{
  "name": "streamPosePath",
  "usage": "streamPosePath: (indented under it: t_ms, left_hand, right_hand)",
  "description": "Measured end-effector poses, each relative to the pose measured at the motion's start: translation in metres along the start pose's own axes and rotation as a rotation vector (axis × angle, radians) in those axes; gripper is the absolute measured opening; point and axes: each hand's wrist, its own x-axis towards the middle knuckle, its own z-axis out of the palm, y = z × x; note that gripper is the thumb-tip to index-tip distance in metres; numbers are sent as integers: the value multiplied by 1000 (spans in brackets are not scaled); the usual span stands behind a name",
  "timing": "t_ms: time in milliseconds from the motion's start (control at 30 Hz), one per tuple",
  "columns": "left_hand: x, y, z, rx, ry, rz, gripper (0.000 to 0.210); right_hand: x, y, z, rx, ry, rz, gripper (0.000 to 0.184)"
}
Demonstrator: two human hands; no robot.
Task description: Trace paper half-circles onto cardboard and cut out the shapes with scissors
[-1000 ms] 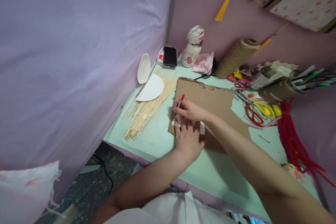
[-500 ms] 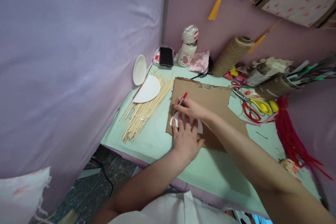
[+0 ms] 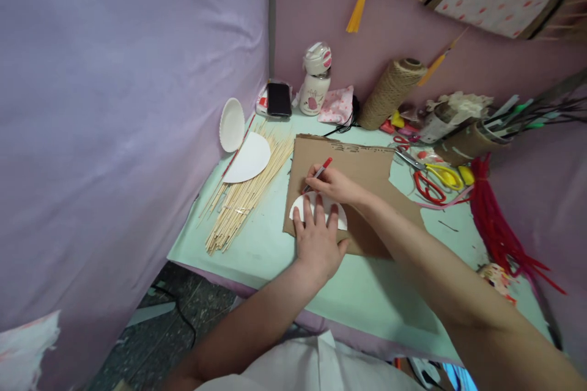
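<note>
A brown cardboard sheet [image 3: 362, 168] lies on the mint-green table [image 3: 257, 244]. On its near left corner rests a white half-round paper piece [image 3: 300, 204]. My left hand [image 3: 316, 238] presses flat on that piece with fingers spread. My right hand [image 3: 337, 186] grips a red pen [image 3: 321, 170], its tip touching the cardboard at the paper's upper edge.
A bundle of bamboo sticks [image 3: 238, 198] and a white paper half-disc [image 3: 247, 159] lie left. A paper plate [image 3: 232, 124] leans on the purple cloth wall. Phone [image 3: 279, 99], bottle [image 3: 315, 78], twine spool [image 3: 389, 93], scissors [image 3: 433, 177] and red pipe cleaners [image 3: 495, 220] crowd the back and right.
The pen has moved along the upper edge of the white piece toward the right. My left hand stays pressed on the paper. The view has shifted slightly rightward.
</note>
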Motion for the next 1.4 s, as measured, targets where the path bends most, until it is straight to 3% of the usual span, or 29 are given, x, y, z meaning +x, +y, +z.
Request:
streamPosePath:
  t_ms: [800,1400]
  left_hand:
    - [2,0,-1,4,-10,11,70]
    - [2,0,1,34,13,27,71]
  right_hand:
    - [-26,18,-10,99,153,5,22]
    - [-62,17,-8,-112,345,13,18]
